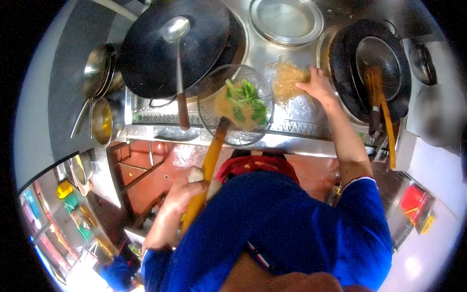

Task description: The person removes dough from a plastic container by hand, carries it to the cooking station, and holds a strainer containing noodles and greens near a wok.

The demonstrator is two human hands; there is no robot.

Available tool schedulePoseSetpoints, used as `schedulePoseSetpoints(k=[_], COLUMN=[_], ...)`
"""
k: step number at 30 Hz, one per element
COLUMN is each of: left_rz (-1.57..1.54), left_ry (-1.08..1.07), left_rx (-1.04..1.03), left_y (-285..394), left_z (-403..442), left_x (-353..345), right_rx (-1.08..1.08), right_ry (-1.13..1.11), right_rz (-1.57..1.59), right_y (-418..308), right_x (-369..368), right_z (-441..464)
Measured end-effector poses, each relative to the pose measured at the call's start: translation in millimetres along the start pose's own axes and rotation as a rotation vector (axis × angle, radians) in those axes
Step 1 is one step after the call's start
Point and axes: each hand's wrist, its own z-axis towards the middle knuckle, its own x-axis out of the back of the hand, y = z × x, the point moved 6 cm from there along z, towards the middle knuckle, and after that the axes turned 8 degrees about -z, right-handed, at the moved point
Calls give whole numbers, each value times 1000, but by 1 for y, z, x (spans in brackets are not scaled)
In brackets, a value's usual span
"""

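Observation:
My left hand [181, 191] is wrapped round the yellow wooden handle [210, 163] of a round wire strainer [203, 108]. A small white piece, perhaps cloth [195, 174], shows at its fingers. In the strainer lie green leafy vegetables [247, 100] and some pale noodles [224, 104]; it sits over the stove's front edge, partly overlapping the left wok. My right hand [319, 85] reaches out with its fingers apart at the right edge of a loose heap of thin noodles [289, 80] on the steel stove top. Nothing shows gripped in it.
A large dark wok [146, 53] with a metal ladle [176, 30] across it stands at left. Behind is a round metal pan [287, 22]. At right, another wok [346, 53] holds a strainer and a bamboo brush [373, 85]. Metal pots [97, 73] hang at far left.

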Motion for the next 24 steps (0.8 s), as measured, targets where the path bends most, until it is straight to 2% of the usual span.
schedulePoseSetpoints(k=[3,7,10,13,14,16,18,20,21,24], left_rz=[28,-67,14,91,133,220,191,131,90,34], left_ry=[4,59,125,146,168,197,198,168,143,112], left_rx=[16,176,192,278,281,281,264,258,258,253], left_y=[4,7,15,34,41,52,47,44,43,36], left_z=[2,-3,-8,-13,-13,-10,-4,0,-2,4], left_x=[-4,-15,-20,-39,-47,-63,-61,-58,-57,-40], right_rx=[113,63,51,52,248,524,590,506,441,266], right_ry=[4,-111,-110,-118,-111,-145,24,321,415,445], right_rz=[-34,-32,-103,-37,155,297,316,327,275,157], right_y=[-1,16,15,9,-10,-52,-108,-107,-92,-15], right_x=[-8,-17,-26,-39,-44,-60,-40,26,50,83], right_z=[3,3,4,21,19,11,-27,-90,-103,-116])
